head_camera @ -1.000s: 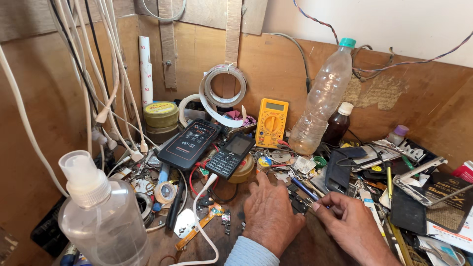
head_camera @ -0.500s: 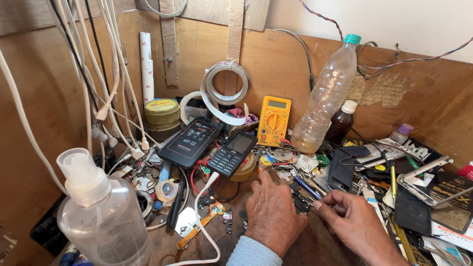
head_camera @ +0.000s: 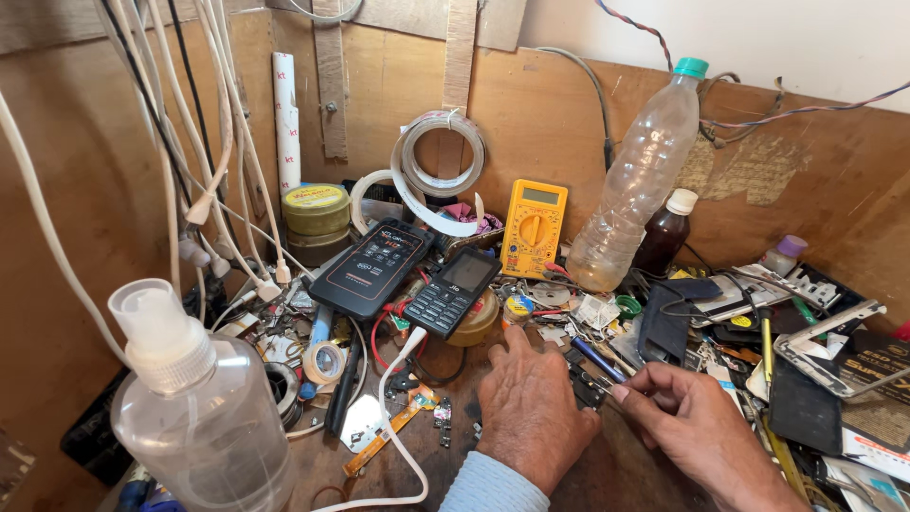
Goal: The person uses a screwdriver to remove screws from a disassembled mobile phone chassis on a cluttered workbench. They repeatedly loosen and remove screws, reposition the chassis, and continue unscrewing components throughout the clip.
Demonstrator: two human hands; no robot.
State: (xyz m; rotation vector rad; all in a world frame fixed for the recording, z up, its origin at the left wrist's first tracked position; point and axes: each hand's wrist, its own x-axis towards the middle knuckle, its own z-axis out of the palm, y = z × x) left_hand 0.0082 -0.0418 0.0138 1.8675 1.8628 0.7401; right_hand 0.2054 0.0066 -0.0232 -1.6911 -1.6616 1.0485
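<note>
The fingers (head_camera: 633,396) of the right hand (head_camera: 697,427) are pinched together on a thin tool (head_camera: 595,387). Its tip touches a small dark part (head_camera: 580,379), flat and black with tiny bits. The part sits on the wooden surface (head_camera: 626,474), in the near middle. The left hand (head_camera: 531,408) lies flat beside it, fingers apart. Farther away lies a black keypad phone (head_camera: 453,292). A yellow meter (head_camera: 534,228) stands behind.

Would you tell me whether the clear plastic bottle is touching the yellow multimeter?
Apart: the head view shows bare wooden backboard between the clear plastic bottle and the yellow multimeter.
</note>
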